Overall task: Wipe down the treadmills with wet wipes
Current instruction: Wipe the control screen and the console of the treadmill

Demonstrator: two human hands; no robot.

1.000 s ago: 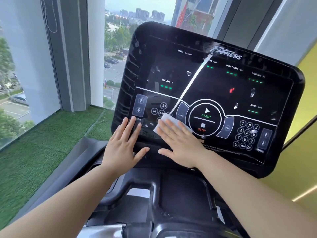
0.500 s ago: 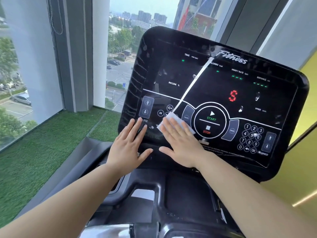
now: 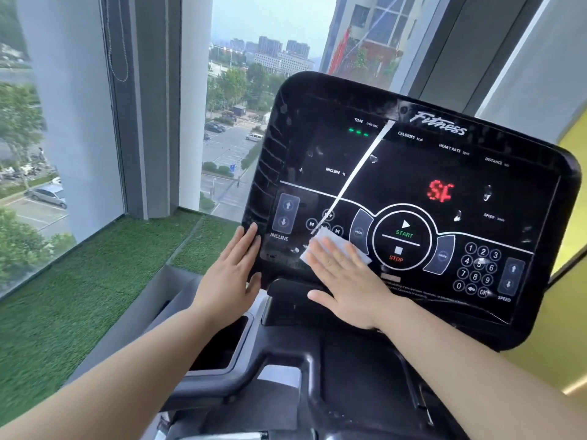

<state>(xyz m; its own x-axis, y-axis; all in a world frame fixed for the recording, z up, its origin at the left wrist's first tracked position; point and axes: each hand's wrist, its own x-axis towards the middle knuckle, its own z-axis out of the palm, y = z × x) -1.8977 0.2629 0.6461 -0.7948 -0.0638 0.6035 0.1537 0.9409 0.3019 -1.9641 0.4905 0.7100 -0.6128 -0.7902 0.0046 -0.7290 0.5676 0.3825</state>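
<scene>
Pressing flat, the right hand (image 3: 346, 281) pins the wet wipe (image 3: 336, 246) against the treadmill console (image 3: 413, 173), low and left of centre in the frame. Its grip is spread, fingers straight, clamped on nothing. The left hand (image 3: 228, 277) lies equally flat on the console's left edge, fingers apart, bracing it.

To wipe well I would use light, even pressure and overlapping strokes. I would skirt the START/STOP ring (image 3: 403, 236) just right of the wipe, since the red readout (image 3: 440, 191) suggests the panel is live. Farther up the glass, the droplets (image 3: 487, 192) want a pass too.

Below the left hand, a dark storage pocket (image 3: 222, 341) is sunk in the frame. Shadow hides its floor, so I cannot tell what, if anything, it holds.
</scene>
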